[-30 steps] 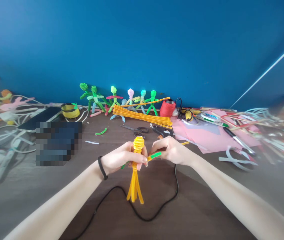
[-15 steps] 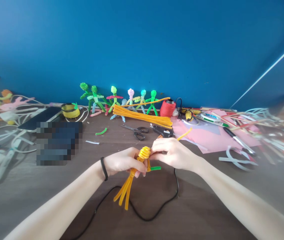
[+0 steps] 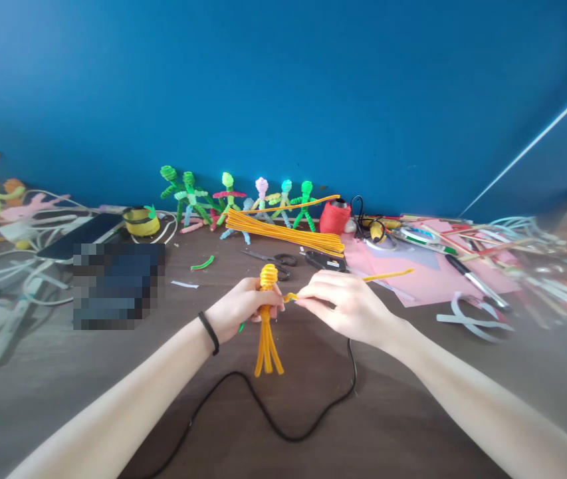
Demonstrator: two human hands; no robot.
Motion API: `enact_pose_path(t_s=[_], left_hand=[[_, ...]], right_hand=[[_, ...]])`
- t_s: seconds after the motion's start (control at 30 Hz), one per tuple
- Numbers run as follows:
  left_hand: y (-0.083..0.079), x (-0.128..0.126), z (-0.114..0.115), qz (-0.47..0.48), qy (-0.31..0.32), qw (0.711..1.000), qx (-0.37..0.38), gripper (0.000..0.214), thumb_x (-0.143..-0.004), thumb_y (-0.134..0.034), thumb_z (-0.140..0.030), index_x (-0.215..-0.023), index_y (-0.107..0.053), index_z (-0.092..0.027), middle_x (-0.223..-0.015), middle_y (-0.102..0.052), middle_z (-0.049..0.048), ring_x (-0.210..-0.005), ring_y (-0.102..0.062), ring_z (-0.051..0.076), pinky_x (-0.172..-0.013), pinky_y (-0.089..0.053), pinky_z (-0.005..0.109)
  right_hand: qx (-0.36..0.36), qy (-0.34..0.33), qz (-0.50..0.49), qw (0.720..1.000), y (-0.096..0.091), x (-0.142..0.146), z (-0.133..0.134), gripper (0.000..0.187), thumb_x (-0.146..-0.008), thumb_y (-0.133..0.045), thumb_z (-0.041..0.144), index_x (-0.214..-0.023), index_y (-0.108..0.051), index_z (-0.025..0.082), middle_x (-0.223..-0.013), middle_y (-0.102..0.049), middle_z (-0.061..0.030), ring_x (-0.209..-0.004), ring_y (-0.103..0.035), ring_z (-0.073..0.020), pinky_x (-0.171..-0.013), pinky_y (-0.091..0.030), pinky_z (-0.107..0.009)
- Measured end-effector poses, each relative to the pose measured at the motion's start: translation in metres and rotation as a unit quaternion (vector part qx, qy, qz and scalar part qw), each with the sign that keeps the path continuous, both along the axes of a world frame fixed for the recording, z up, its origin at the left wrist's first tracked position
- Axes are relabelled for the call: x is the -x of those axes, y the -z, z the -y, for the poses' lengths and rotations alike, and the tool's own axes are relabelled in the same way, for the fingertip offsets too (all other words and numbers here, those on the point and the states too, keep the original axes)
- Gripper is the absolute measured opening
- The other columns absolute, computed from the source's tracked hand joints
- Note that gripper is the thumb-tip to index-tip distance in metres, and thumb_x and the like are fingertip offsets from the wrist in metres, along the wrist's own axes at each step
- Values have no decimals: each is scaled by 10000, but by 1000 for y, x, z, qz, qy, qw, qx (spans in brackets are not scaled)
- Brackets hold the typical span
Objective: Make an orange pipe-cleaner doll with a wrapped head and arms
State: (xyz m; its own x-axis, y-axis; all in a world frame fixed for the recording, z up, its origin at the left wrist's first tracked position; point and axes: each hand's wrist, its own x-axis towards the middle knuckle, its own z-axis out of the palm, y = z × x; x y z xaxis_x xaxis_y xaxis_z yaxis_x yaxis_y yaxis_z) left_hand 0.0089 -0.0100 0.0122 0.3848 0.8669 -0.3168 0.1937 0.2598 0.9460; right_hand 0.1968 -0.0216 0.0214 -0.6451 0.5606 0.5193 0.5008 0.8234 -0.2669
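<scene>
An orange-yellow pipe cleaner figure (image 3: 268,274) stands upright in my left hand (image 3: 242,307), whose fingers are wrapped round its middle. The head is a tight coil, and several loose strands hang down below. My right hand (image 3: 350,303) pinches a yellow pipe cleaner (image 3: 387,275) just right of the figure; a wavy piece runs from its fingertips to the figure, and the straight end sticks out to the right. A bit of green pipe cleaner (image 3: 241,327) shows under my left hand. Where the strand joins the figure is hidden by my fingers.
Behind the hands lie scissors (image 3: 283,261), a black glue gun (image 3: 324,261) and a bundle of orange pipe cleaners (image 3: 286,231). Several finished figures (image 3: 306,199) lean against the blue wall. A black cable (image 3: 293,438) curves across the table (image 3: 387,426) in front.
The figure has moved left and up and turned from tilted to upright. My right hand has drawn the pipe cleaner out to the right, and the green end now shows on the left.
</scene>
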Motion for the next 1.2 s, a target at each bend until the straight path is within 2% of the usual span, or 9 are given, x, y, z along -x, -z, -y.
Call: enact_pose_path(t_s=[0.2,0.33,0.47,0.67,0.77,0.83,1.03,1.2], left_hand=[[-3,2,-2,64,-82,994,9,100,-642,-569,-228,-615,-516,-149,-524,-502,-36,-467,-407,50,-420,-230,175],[-7,3,-1,97,-93,991,26,87,-654,-568,-217,-629,-515,-153,-507,-488,-47,-480,-417,48,-450,-267,164],[-9,4,1,129,-57,990,17,68,-666,-558,-192,-642,-504,-158,-492,-486,-43,-517,-438,60,-477,-283,164],[-4,8,2,144,72,987,27,51,-668,-561,-168,-657,-514,-153,-461,-508,-28,-486,-430,70,-446,-229,190],[-1,10,1,145,112,983,34,56,-655,-574,-165,-653,-522,-144,-468,-523,-17,-466,-422,68,-443,-214,200],[-2,10,1,141,114,982,43,64,-662,-574,-173,-648,-520,-142,-475,-512,-19,-450,-398,59,-436,-200,201],[-10,7,2,115,63,991,31,143,-739,-514,-245,-639,-509,-142,-499,-450,-31,-475,-361,56,-451,-224,189],[-12,4,1,84,69,994,15,182,-750,-502,-287,-652,-533,-138,-491,-435,-33,-475,-355,60,-441,-220,191]], right_hand=[[17,18,-29,999,5,-1,-4,185,-831,-458,184,-848,-639,148,-772,-646,-56,-703,-576,-135,-634,-450,-247],[56,5,-55,997,7,-1,-6,172,-817,-477,170,-856,-643,148,-798,-656,-51,-712,-589,-129,-649,-458,-233],[94,-6,-52,994,9,-1,-10,153,-803,-504,171,-808,-656,155,-760,-652,-38,-663,-578,-120,-626,-447,-231],[139,-19,-48,989,11,-4,-15,125,-780,-550,196,-790,-673,174,-703,-631,-24,-613,-553,-112,-572,-423,-226],[153,-26,-48,987,11,-4,-15,132,-783,-543,190,-769,-674,176,-699,-624,-20,-623,-551,-112,-579,-422,-225],[156,-25,-52,986,12,-4,-14,126,-780,-548,193,-769,-673,174,-704,-631,-19,-635,-554,-114,-586,-423,-225],[176,-13,-59,982,10,-3,-12,135,-779,-542,184,-847,-658,171,-770,-665,-13,-641,-564,-110,-607,-429,-222],[199,-28,-35,979,8,-4,-11,145,-788,-513,162,-817,-655,167,-756,-659,-8,-630,-550,-106,-611,-423,-225]])
